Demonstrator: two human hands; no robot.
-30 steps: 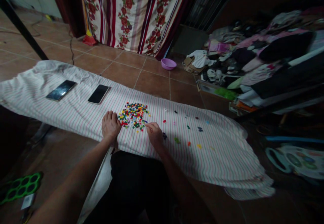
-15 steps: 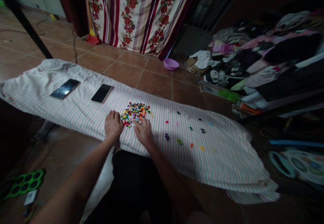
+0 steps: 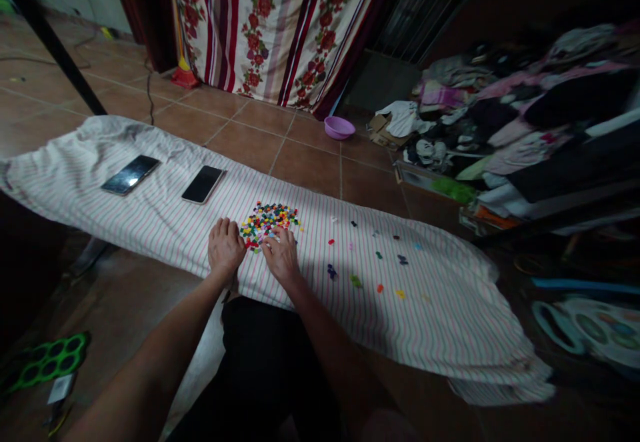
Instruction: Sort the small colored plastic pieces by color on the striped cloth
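Observation:
A heap of tiny multicoloured plastic pieces (image 3: 270, 218) lies on a striped cloth (image 3: 300, 195). My left hand (image 3: 227, 249) rests palm down at the heap's left edge, fingers lying on the cloth and the thumb side close to some red pieces. Over the near right side of the heap is my right hand (image 3: 281, 257), its bent fingers slightly apart among the pieces; no held piece shows. To the right, small groups sorted by colour are spread in rows, among them dark purple pieces (image 3: 331, 271), green pieces (image 3: 355, 281) and yellow pieces (image 3: 401, 294).
Two dark-screened devices, a tablet (image 3: 131, 175) and a phone (image 3: 203, 185), lie on the cloth to the left. Beyond it, a purple basin (image 3: 339, 128) sits on the tiled floor before a floral curtain (image 3: 260, 29). Piled clothes (image 3: 450, 102) are at the right.
My right hand's fingers have shifted slightly at the heap. The left hand stays in place, and the whole view has moved a little.

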